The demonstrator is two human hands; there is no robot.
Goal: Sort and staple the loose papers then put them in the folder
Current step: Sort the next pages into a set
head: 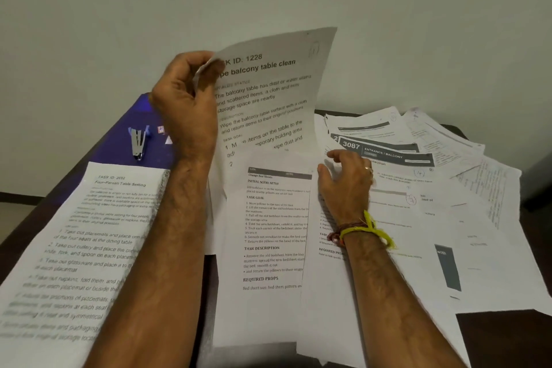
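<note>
Head view, what's clear?
— Left hand pinches the balcony sheet upright; its lower text hides behind other loose papers.
— Right hand?
— Fingers loosely bent, resting there. Stapler lies on the blue folder.

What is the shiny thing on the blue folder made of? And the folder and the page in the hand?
The stapler looks like bare metal: silvery, with bright glints. The folder seems glossy plastic or coated card; light reflects off its blue face. The sheet pinched by the left hand is thin matte paper: it curls and bends.
</note>
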